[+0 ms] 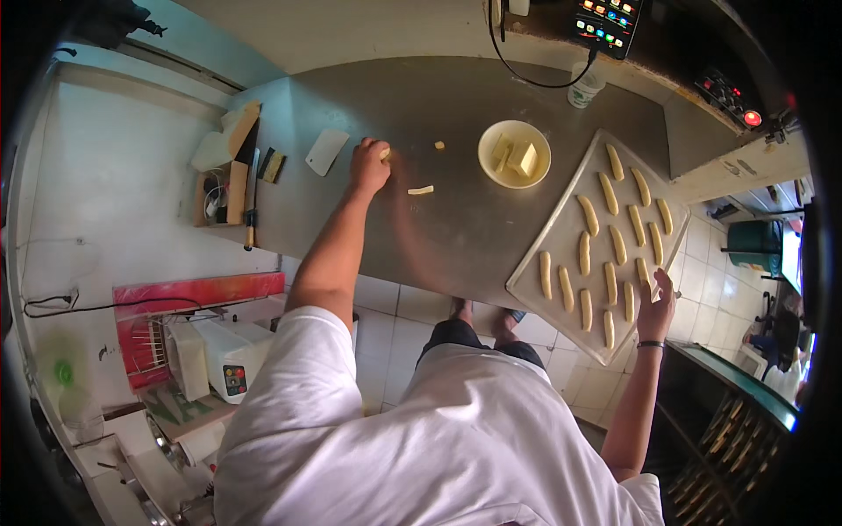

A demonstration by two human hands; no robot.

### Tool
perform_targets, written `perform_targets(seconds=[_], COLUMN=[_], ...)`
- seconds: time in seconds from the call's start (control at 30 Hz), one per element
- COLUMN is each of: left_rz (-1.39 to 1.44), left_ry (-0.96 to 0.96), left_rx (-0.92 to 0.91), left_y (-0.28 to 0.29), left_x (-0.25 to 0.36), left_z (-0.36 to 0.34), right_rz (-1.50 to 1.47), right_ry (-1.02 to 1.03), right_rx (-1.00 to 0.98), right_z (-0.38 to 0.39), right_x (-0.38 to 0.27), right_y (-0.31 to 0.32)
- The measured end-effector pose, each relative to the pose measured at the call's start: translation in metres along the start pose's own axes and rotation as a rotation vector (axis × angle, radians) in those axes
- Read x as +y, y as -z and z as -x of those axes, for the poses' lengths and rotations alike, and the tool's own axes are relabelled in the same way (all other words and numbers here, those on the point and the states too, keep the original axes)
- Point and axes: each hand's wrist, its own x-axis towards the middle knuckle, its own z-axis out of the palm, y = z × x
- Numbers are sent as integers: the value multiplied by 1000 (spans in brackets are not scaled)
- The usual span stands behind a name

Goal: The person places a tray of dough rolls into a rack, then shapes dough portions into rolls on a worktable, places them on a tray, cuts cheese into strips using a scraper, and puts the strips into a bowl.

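My left hand (369,167) is closed over the steel table, with a small pale yellow piece (385,154) showing at its fingers. Just to its right lie a pale strip (421,190) and a small yellow cube (439,145). At the right, my right hand (658,307) has its fingers at the lower end of a dough roll (643,269) on the tray, partly covering it. Several more finger-shaped dough rolls (611,282) lie in slanting rows on this metal tray (561,223). A cream bowl (515,180) holds yellow blocks (524,159).
Left on the steel table (342,96) are a white scraper (327,152), a long knife (252,206) and a cardboard box (235,188). A plastic cup (584,90) stands at the back below a cabled phone (605,26). The tray overhangs the table's front edge. A dark rack (728,430) stands at lower right.
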Motion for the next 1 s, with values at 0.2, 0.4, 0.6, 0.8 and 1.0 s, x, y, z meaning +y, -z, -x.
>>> perform_targets(seconds=[0.2, 0.4, 0.6, 0.8, 1.0], left_rz=[182, 258, 402, 101, 161], left_ry=[266, 102, 108, -138, -160], left_rx=[-204, -392, -117, -328, -420], left_y=[66, 54, 70, 48, 72], left_x=[45, 68, 119, 96, 94], left_z=[-11, 124, 150, 207, 199], right_rz=[-118, -359, -348, -197, -6], right_ry=[-35, 352, 705, 717, 690], right_rx=[-120, -461, -508, -539, -393], right_z=[-13, -19, 7, 0, -10], right_x=[-58, -195, -303, -344, -357], right_y=[26, -65, -155, -236, -303])
